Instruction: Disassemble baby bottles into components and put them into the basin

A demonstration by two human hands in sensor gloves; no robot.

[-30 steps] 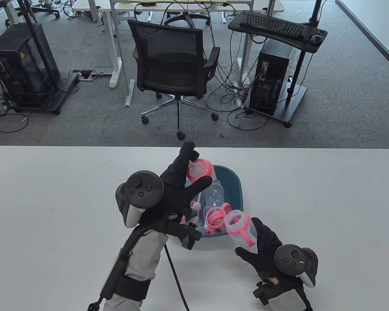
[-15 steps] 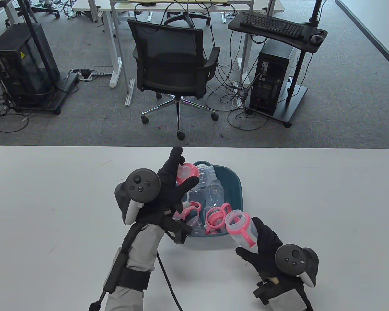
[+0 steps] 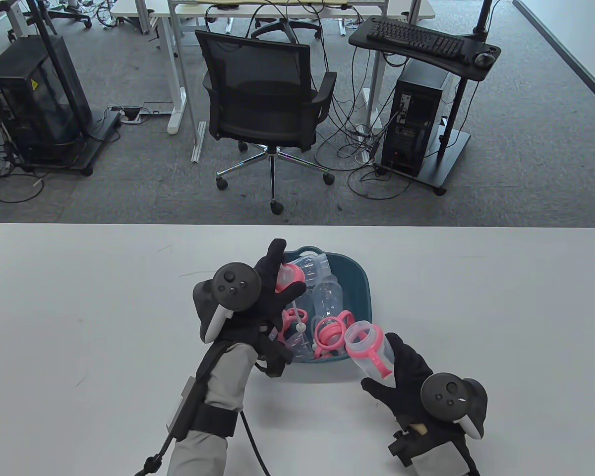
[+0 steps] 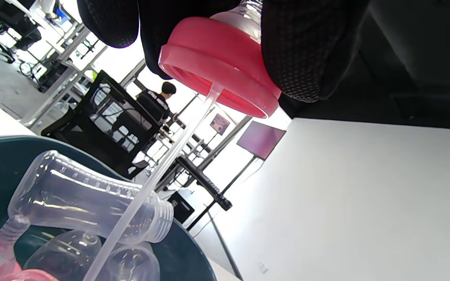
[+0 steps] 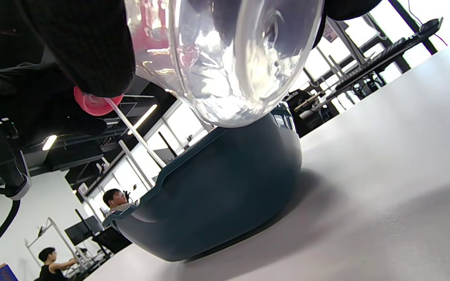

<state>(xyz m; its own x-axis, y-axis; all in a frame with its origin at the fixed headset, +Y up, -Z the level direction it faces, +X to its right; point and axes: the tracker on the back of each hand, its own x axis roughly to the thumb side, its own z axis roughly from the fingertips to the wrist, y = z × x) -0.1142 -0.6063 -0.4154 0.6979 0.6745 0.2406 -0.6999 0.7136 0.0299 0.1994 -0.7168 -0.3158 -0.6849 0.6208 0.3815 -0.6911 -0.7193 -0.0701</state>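
- The teal basin (image 3: 362, 292) on the white table (image 3: 476, 307) holds clear bottle bodies (image 3: 327, 295) and pink handle rings (image 3: 329, 334).
- Over it, the left hand (image 3: 272, 292) pinches a pink cap (image 3: 288, 275) with a dangling straw (image 3: 297, 317).
- The right hand (image 3: 401, 377) grips a clear bottle (image 3: 369, 349) just beside the basin.

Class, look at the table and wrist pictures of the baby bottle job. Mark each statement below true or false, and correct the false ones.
1. The left hand holds a pink cap with a clear straw hanging from it. True.
2. The right hand is empty. False: it grips a clear bottle with a pink handle ring.
3. The basin is red. False: it is dark teal.
4. Clear bottle bodies lie in the basin. True.
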